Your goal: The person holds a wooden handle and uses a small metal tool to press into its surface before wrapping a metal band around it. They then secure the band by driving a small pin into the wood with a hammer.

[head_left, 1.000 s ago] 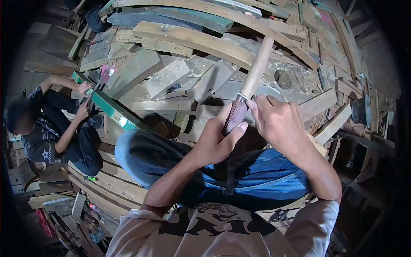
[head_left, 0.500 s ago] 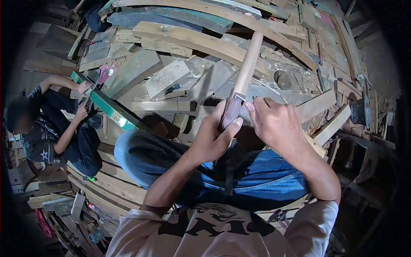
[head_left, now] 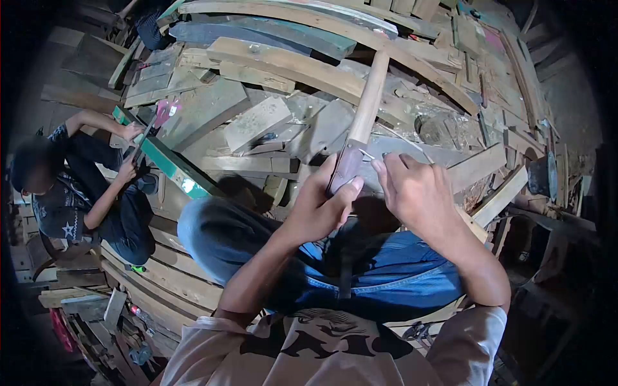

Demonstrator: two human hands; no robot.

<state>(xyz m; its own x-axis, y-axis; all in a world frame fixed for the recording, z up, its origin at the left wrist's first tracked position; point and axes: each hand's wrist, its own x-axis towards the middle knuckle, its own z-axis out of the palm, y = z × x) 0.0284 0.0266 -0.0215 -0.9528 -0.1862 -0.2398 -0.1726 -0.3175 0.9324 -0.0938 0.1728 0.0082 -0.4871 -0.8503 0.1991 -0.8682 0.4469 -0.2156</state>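
Observation:
My left hand (head_left: pixel 323 204) is wrapped round the dark, purplish-grey lower end of a tool with a long round wooden handle (head_left: pixel 370 96). The handle points up and away from me. A thin, bright metal piece (head_left: pixel 366 154) sticks out sideways where the handle meets the dark part. Close to it on the right, my right hand (head_left: pixel 421 192) is closed, with thumb and curled fingers together. Whatever lies between those fingers is too small or hidden to make out. Both hands are above my lap in blue jeans (head_left: pixel 399 267).
At left a co-worker (head_left: pixel 84 186) sits holding a long tool against a green-painted beam (head_left: pixel 174 167). Curved planks (head_left: pixel 283 64), wood blocks (head_left: pixel 257 122) and offcuts cover the ground ahead. A pale board (head_left: pixel 502 193) slants up at my right.
My right hand has shifted slightly down, and its thumb is a little farther from the tool. The dark part appears turned somewhat in my left hand. The view has moved slightly.

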